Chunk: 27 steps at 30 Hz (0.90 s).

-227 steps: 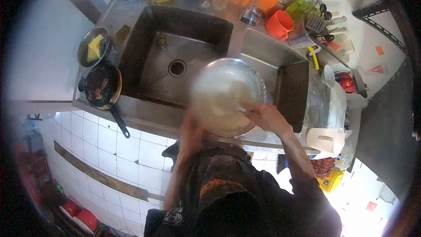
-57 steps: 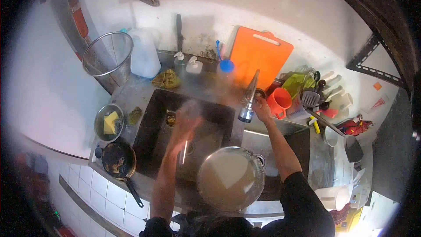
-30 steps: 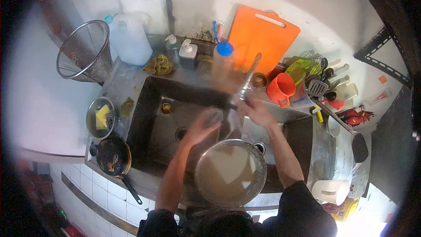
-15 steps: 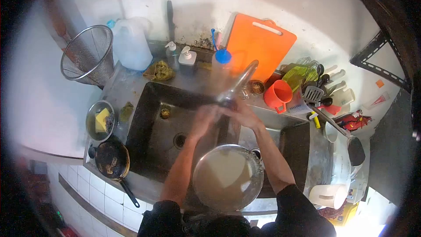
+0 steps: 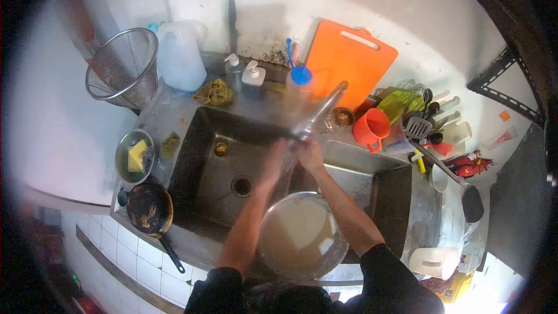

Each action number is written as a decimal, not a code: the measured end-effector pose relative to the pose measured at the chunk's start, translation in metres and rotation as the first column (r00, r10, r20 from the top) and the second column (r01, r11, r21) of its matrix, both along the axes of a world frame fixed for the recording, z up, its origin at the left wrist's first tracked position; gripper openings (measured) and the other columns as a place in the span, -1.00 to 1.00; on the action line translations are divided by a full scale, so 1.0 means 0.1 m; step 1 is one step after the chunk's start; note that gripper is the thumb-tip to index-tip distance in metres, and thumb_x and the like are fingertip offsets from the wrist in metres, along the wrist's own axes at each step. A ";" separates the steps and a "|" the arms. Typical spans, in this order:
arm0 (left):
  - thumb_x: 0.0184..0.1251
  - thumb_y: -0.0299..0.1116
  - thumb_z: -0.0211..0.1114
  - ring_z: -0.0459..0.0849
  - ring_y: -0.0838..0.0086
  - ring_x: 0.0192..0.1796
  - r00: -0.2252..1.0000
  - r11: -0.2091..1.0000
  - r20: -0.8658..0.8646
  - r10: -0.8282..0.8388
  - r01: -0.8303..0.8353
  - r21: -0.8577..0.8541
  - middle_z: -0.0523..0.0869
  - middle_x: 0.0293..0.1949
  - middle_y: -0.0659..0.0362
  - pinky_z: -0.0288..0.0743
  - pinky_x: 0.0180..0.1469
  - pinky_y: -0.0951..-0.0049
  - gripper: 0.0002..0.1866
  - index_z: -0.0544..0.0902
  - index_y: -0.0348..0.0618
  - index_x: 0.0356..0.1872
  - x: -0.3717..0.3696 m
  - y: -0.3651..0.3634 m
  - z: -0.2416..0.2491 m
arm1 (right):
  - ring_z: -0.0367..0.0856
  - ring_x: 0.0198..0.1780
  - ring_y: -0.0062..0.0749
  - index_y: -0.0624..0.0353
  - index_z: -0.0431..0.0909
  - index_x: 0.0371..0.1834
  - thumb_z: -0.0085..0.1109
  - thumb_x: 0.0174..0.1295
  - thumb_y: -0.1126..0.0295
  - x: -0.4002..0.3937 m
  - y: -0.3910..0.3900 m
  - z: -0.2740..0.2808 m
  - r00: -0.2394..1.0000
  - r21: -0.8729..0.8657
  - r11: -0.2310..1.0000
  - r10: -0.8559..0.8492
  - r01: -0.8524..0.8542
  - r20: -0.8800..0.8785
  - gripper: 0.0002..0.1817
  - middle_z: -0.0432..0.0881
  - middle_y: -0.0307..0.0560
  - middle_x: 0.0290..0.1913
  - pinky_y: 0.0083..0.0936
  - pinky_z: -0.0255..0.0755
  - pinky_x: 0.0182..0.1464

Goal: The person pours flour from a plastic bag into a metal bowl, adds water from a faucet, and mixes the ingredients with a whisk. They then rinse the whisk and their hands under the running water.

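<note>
Both of my hands are close together under the spout of a metal faucet (image 5: 328, 107), over the double sink (image 5: 203, 180). My left hand (image 5: 274, 160) is smeared by motion just below the spout end. Against it on the right is my right hand (image 5: 308, 152), its fingers blurred and partly hidden near the spout. In front of me, below my forearms, sits a large round bowl (image 5: 265, 256) holding a cloudy whitish liquid. Whether anything is between my hands, I cannot tell.
Behind the sink stand soap pumps (image 5: 253, 74), a blue-capped bottle (image 5: 300, 78) and an orange cutting board (image 5: 349, 61). An orange mug (image 5: 371, 129) and utensils are to the right. On the left are a strainer basket (image 5: 125, 67), a bowl with sponges (image 5: 122, 166) and a frying pan (image 5: 149, 209).
My hands stay under the spout, still blurred, with the right hand slightly lower and closer to the left. The whole view has shifted slightly.
</note>
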<state>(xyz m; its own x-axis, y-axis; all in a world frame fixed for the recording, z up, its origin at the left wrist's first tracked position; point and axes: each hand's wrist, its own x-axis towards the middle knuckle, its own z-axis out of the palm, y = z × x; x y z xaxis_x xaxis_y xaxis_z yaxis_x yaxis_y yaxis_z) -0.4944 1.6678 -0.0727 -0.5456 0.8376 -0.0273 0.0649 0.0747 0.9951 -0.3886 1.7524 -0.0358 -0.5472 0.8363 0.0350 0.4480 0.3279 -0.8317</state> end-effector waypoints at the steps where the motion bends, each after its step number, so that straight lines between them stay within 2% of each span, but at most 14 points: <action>1: 0.47 0.13 -0.25 0.60 0.40 -0.04 1.000 1.000 -0.001 0.000 0.000 0.004 0.53 0.13 0.11 0.50 -0.02 0.40 -0.37 0.47 -0.23 0.16 -0.05 -0.02 0.12 | 0.63 -0.24 -0.19 0.14 0.43 0.04 0.16 0.26 0.22 0.00 0.06 -0.13 0.988 0.088 0.996 0.011 0.003 -0.152 -0.64 0.61 -0.13 -0.21 -0.29 0.49 -0.18; 2: 0.46 0.10 -0.20 0.59 0.43 -0.06 0.925 0.980 0.360 -0.124 0.170 -0.099 0.52 0.11 0.13 0.52 -0.09 0.40 -0.41 0.47 -0.22 0.13 -0.14 -0.05 0.26 | 0.63 -0.24 -0.19 0.14 0.43 0.04 0.16 0.26 0.22 0.02 -0.01 0.06 0.988 0.091 0.996 0.013 0.001 -0.151 -0.64 0.61 -0.13 -0.21 -0.29 0.49 -0.18; 3: 0.46 0.07 -0.14 0.58 0.46 -0.09 0.711 0.926 0.680 -0.178 0.356 -0.129 0.52 0.10 0.16 0.54 -0.16 0.39 -0.46 0.46 -0.21 0.11 -0.19 -0.06 0.35 | 0.62 -0.22 -0.22 0.15 0.43 0.03 0.18 0.25 0.22 0.02 -0.17 0.49 0.983 -0.273 0.962 -0.029 -0.023 -0.183 -0.63 0.60 -0.14 -0.22 -0.30 0.48 -0.16; 4: 0.46 0.07 -0.14 0.58 0.46 -0.09 0.711 0.928 0.681 -0.176 0.351 -0.127 0.52 0.10 0.16 0.54 -0.16 0.39 -0.46 0.46 -0.21 0.11 -0.18 -0.07 0.39 | 0.61 -0.20 -0.25 0.15 0.43 0.02 0.21 0.23 0.21 0.02 -0.26 0.73 0.978 -0.601 0.797 -0.080 -0.054 -0.195 -0.62 0.60 -0.15 -0.23 -0.31 0.46 -0.15; 6: 0.42 0.13 -0.11 0.57 0.49 -0.22 0.662 0.965 0.703 -0.258 0.145 0.217 0.59 -0.13 0.18 0.53 -0.27 0.39 -0.46 0.49 -0.15 0.03 -0.08 -0.01 0.44 | 0.59 -0.19 -0.30 0.16 0.42 0.02 0.24 0.21 0.20 0.00 -0.36 0.65 0.972 -0.428 0.898 0.001 -0.104 -0.233 -0.60 0.59 -0.16 -0.23 -0.35 0.45 -0.14; 7: 0.42 0.13 -0.11 0.57 0.49 -0.22 0.665 0.965 0.701 -0.260 0.144 0.221 0.59 -0.13 0.18 0.53 -0.27 0.39 -0.46 0.49 -0.15 0.03 -0.05 0.02 0.42 | 0.57 -0.18 -0.35 0.17 0.42 0.02 0.27 0.19 0.19 -0.02 -0.38 0.58 0.962 -0.243 0.958 0.086 -0.151 -0.259 -0.57 0.59 -0.16 -0.22 -0.39 0.44 -0.13; 9: 0.41 0.23 -0.20 0.58 0.49 -0.12 0.801 0.979 0.573 -0.171 0.202 0.010 0.61 -0.06 0.23 0.48 -0.12 0.43 -0.38 0.47 -0.03 0.18 -0.02 0.08 0.33 | 0.53 -0.16 -0.45 0.20 0.42 0.03 0.30 0.16 0.20 -0.11 -0.22 0.27 0.967 -0.304 0.949 -0.001 -0.080 -0.255 -0.54 0.57 -0.20 -0.19 -0.47 0.41 -0.10; 10: 0.43 0.22 -0.25 0.57 0.48 -0.13 0.487 0.982 0.857 -0.171 0.156 0.107 0.60 -0.06 0.23 0.47 -0.11 0.45 -0.36 0.47 -0.06 0.17 0.06 0.02 0.67 | 0.52 -0.16 -0.45 0.19 0.42 0.03 0.31 0.15 0.22 -0.13 -0.19 0.21 0.965 -0.282 0.959 -0.101 0.030 -0.242 -0.54 0.58 -0.21 -0.19 -0.48 0.41 -0.08; 11: 0.43 0.22 -0.25 0.57 0.48 -0.13 0.490 0.982 0.855 -0.171 0.157 0.106 0.60 -0.06 0.23 0.47 -0.11 0.45 -0.36 0.47 -0.06 0.17 0.08 -0.01 0.66 | 0.52 -0.15 -0.45 0.19 0.42 0.04 0.33 0.13 0.23 -0.14 -0.15 0.11 0.951 -0.259 0.956 -0.202 0.140 -0.232 -0.53 0.58 -0.22 -0.18 -0.49 0.40 -0.06; 13: 0.44 0.21 -0.28 0.58 0.45 -0.12 0.835 0.982 0.523 -0.168 0.189 0.013 0.59 -0.03 0.22 0.47 -0.10 0.45 -0.35 0.48 -0.11 0.16 0.12 -0.07 0.67 | 0.53 -0.15 -0.44 0.20 0.44 0.00 0.30 0.13 0.29 -0.24 -0.08 -0.02 0.893 -0.314 0.937 -0.267 0.152 -0.363 -0.59 0.59 -0.20 -0.20 -0.48 0.40 -0.06; 17: 0.46 0.20 -0.34 0.54 0.48 -0.19 0.731 0.905 0.676 -0.097 0.347 -0.246 0.59 -0.03 0.20 0.47 -0.11 0.47 -0.32 0.45 -0.15 0.19 -0.08 -0.09 0.71 | 0.56 -0.17 -0.43 0.22 0.52 -0.10 0.19 0.12 0.48 -0.20 -0.26 0.37 0.853 -0.356 0.933 -0.149 -0.045 -0.500 -0.74 0.62 -0.17 -0.26 -0.47 0.44 -0.08; 21: 0.46 0.20 -0.36 0.54 0.43 -0.14 0.691 0.943 0.689 -0.220 0.332 -0.032 0.58 0.00 0.13 0.46 -0.05 0.42 -0.31 0.38 -0.16 0.25 -0.07 -0.13 0.61 | 0.56 -0.17 -0.44 0.23 0.55 -0.11 0.21 0.12 0.46 -0.09 -0.33 0.55 0.951 -0.341 0.940 -0.080 -0.028 -0.299 -0.75 0.63 -0.16 -0.26 -0.45 0.44 -0.08; 25: 0.47 0.17 -0.37 0.50 0.46 -0.02 0.981 0.963 0.175 -0.090 0.130 -0.237 0.52 0.07 0.16 0.42 -0.01 0.44 -0.34 0.33 -0.12 0.30 0.12 -0.15 0.85 | 0.56 -0.14 -0.45 0.23 0.54 -0.06 0.24 0.09 0.46 -0.15 -0.11 0.10 0.909 -0.277 0.951 -0.233 0.139 -0.344 -0.69 0.63 -0.13 -0.22 -0.43 0.44 -0.06; 27: 0.38 0.28 -0.29 0.48 0.59 -0.54 0.865 0.987 0.477 -0.155 0.158 0.034 0.56 -0.43 0.22 0.37 -0.59 0.56 -0.39 0.43 0.09 0.13 0.00 -0.06 0.51 | 0.55 -0.14 -0.45 0.24 0.53 -0.06 0.21 0.11 0.48 -0.16 -0.19 0.24 0.901 -0.239 0.961 -0.225 0.141 -0.371 -0.70 0.63 -0.12 -0.21 -0.43 0.44 -0.06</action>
<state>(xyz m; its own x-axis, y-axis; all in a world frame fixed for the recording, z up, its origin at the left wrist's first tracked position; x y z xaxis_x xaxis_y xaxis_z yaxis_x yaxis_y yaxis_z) -0.4944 1.6616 -0.0216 -0.3269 0.9097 -0.2559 -0.4058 0.1094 0.9074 -0.4047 1.7336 -0.0113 -0.3609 0.9320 0.0341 0.1087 0.0784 -0.9910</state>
